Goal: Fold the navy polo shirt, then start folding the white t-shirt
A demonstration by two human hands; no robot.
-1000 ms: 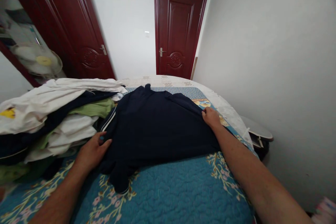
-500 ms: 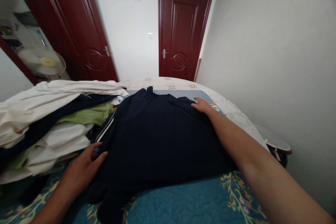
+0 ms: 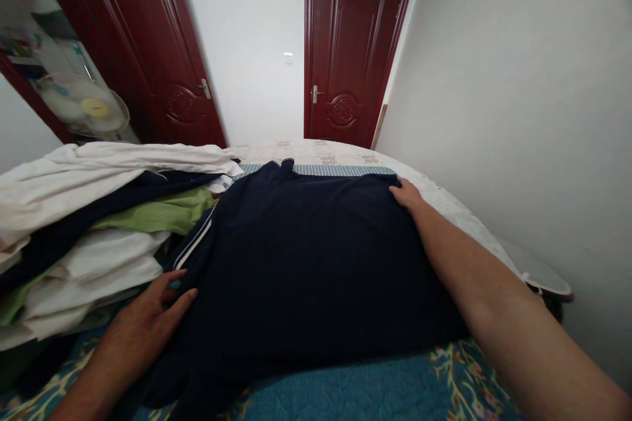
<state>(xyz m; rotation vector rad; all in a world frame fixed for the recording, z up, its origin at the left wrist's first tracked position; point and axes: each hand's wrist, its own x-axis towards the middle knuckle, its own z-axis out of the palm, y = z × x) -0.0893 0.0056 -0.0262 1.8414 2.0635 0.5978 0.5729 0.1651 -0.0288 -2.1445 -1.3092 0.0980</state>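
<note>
A navy shirt (image 3: 306, 263) with white stripes along its left edge lies spread in front of me on the bed. My left hand (image 3: 158, 309) rests at that left edge, just below the stripes. Its thumb lies on top of the cloth and its fingers curl at the side, partly hidden. At the far right corner, my right hand (image 3: 407, 196) pinches the shirt's edge between thumb and fingers. The cloth is mostly smooth between the hands, with bunched fabric at the near left.
A heap of clothes, with a white garment (image 3: 93, 168) on top and a green one (image 3: 162, 209) below, lies left of the shirt. A blue floral quilt (image 3: 345, 391) shows in front. Beyond are two dark red doors, a fan (image 3: 91, 107) and a wall on the right.
My right hand has moved right, drawing the shirt's far right edge out straight and flattening its folds. My left hand has shifted slightly left with the cloth. The view has tilted down a little.
</note>
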